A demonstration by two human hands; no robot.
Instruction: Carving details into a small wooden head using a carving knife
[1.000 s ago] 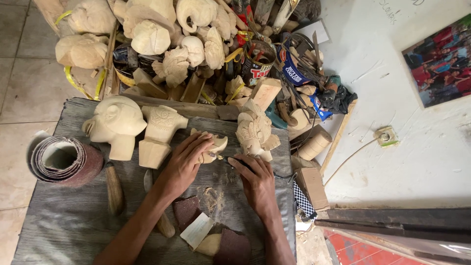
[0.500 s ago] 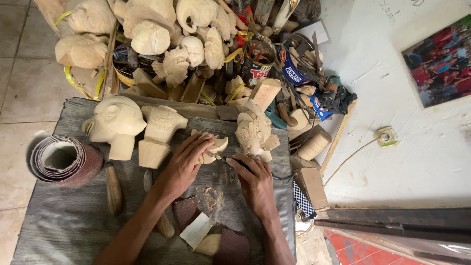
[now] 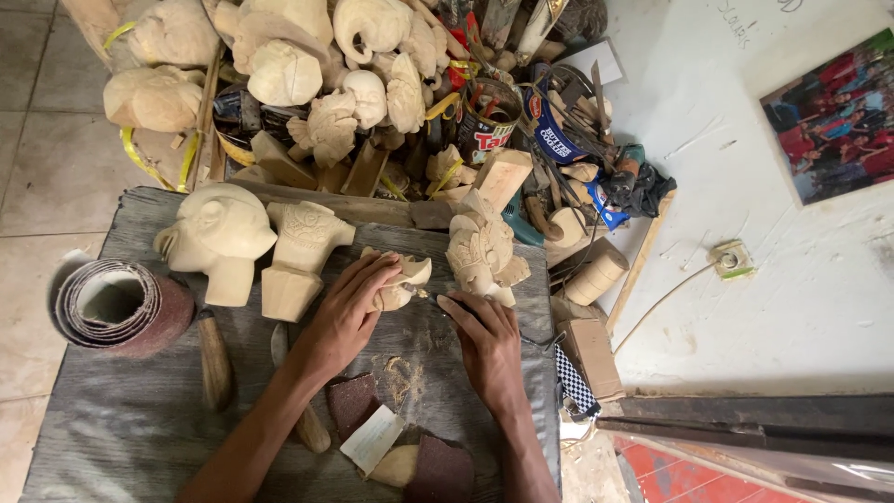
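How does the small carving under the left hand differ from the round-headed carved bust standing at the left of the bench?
The small carving lies flat under the left hand; the round-headed bust stands upright, untouched. The small carving is smaller and jagged-edged, while the bust is larger, smooth and rounded, on a neck-like base. The right hand works at the small carving, not the bust. Both are pale, unpainted wood on the grey bench.

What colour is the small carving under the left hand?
Pale cream, bare wood carving, seen best in the head view.

Left hand [image 3: 346, 312] lies palm-down, fingers curled; right hand [image 3: 486, 343] seemingly pinches, forearms converging.
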